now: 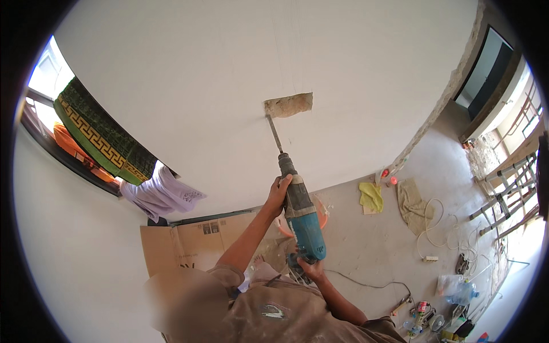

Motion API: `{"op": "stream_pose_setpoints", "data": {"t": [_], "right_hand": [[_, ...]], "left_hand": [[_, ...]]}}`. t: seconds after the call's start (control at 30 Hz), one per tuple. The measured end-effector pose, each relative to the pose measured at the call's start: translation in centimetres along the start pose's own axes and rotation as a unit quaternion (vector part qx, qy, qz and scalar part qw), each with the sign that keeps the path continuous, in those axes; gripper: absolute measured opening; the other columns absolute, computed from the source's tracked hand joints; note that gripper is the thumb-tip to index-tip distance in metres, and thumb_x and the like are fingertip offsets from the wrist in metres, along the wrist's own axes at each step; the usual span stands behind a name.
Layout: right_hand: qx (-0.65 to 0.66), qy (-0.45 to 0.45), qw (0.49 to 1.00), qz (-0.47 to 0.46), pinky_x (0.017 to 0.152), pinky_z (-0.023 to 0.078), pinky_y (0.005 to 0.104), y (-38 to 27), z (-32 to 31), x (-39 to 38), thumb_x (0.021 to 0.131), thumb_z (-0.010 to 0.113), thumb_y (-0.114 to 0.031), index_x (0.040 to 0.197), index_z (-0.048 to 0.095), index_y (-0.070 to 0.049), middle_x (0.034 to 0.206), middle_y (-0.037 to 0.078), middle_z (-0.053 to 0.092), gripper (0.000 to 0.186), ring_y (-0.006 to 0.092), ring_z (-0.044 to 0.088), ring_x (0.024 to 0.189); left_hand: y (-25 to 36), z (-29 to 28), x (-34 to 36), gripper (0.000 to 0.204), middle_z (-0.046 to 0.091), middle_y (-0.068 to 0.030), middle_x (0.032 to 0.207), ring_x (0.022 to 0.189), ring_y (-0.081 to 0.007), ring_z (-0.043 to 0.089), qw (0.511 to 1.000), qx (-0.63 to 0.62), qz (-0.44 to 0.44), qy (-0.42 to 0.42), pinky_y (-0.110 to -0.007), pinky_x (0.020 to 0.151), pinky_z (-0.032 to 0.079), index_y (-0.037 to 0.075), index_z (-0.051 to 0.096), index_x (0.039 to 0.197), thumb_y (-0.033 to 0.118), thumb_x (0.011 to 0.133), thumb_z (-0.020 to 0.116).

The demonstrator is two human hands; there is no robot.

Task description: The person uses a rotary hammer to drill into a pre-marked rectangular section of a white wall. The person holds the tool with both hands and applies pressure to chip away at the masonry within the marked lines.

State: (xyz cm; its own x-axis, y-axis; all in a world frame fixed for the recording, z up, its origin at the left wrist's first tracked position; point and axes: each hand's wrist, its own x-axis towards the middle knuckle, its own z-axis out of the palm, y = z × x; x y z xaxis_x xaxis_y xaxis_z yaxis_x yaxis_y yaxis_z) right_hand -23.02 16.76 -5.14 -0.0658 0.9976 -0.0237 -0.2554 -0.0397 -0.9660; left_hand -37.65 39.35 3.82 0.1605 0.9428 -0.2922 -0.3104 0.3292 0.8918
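While the right hand [311, 268] is wrapped tight round the back handle of the blue drill [303, 220], the left hand [278, 194] grips its front. Beyond the drill, its long bit [274, 133] touches the rough hole [289, 105] in the white wall [200, 86].

The concrete floor [366, 240] carries flattened cardboard [194, 240], a yellow cloth [370, 197], white cable [440, 228] and bottles [460, 291].
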Motion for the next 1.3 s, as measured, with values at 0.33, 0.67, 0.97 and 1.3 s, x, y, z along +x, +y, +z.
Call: {"op": "stream_pose_setpoints", "data": {"t": [0.33, 0.67, 0.97, 1.3], "right_hand": [[-0.016, 0.023, 1.0, 0.014, 0.093, 0.051, 0.0377, -10.9, 0.3, -3.8, 0.073, 0.06, 0.005, 0.154, 0.013, -0.008, 0.123, 0.017, 0.056, 0.094, 0.0233, 0.062, 0.107], [-0.118, -0.012, 0.992, -0.036, 0.08, 0.054, 0.0322, -17.5, 0.3, -1.5, 0.074, 0.063, 0.004, 0.157, 0.003, -0.011, 0.116, 0.015, 0.059, 0.104, 0.0196, 0.064, 0.097], [-0.113, -0.057, 0.992, -0.027, 0.108, 0.037, 0.0426, -25.3, 5.4, 1.3, 0.076, 0.066, 0.001, 0.155, 0.002, -0.002, 0.141, 0.021, 0.037, 0.102, 0.0278, 0.043, 0.131], [-0.083, 0.001, 0.992, -0.093, 0.107, 0.038, 0.0417, -15.7, 5.0, 1.9, 0.075, 0.066, -0.001, 0.153, 0.01, 0.0, 0.143, 0.02, 0.038, 0.095, 0.027, 0.044, 0.131]], "left_hand": [[2.1, 4.9, -3.6, 0.051, 0.064, -0.0064, 0.098, 0.088, -0.0168, 0.065, 0.99, -0.09, -0.057, -0.092, -0.035, 0.082, 0.055, 0.008, 0.055, 0.117, 0.055, 0.097, 0.052], [4.5, 4.9, -4.5, 0.056, 0.065, -0.0059, 0.097, 0.089, -0.018, 0.066, 0.976, -0.187, -0.061, -0.092, -0.035, 0.082, 0.056, 0.01, 0.058, 0.112, 0.062, 0.093, 0.053], [9.7, 3.8, -3.6, 0.059, 0.067, -0.0071, 0.094, 0.085, -0.0189, 0.067, 0.96, -0.234, -0.078, -0.134, -0.036, 0.078, 0.058, 0.01, 0.06, 0.108, 0.065, 0.095, 0.046], [7.0, 1.8, -1.7, 0.053, 0.066, -0.0062, 0.094, 0.082, -0.017, 0.066, 0.974, -0.181, -0.069, -0.115, -0.034, 0.077, 0.057, 0.009, 0.058, 0.11, 0.06, 0.096, 0.05]]}}
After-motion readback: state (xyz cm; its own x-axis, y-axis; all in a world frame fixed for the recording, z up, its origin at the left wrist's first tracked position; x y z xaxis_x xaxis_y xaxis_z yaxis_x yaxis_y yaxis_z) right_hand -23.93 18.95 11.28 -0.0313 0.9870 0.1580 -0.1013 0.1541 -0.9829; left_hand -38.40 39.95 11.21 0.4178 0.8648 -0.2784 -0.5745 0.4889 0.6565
